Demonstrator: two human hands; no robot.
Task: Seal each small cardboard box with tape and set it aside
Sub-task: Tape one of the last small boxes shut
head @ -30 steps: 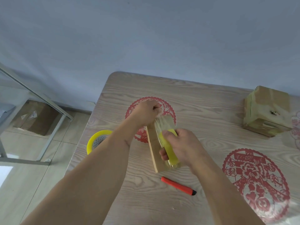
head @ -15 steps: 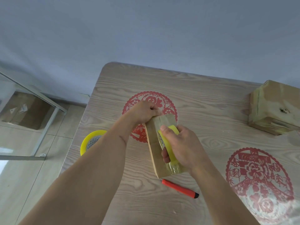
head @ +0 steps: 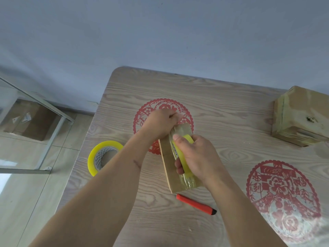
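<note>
Left hand: grip closed at the box's far end, apparently pinching the tape; fingertips hidden.
Box: centre of frame on the table, now turned more face-up; sealing under way.
Right hand: grips the yellow tape roll against the box.
Taped box: right edge, cropped.

Bare table along the far edge, spare tape roll blocking the left edge, red cutter just near of the small box, taped box filling the far right corner
</note>
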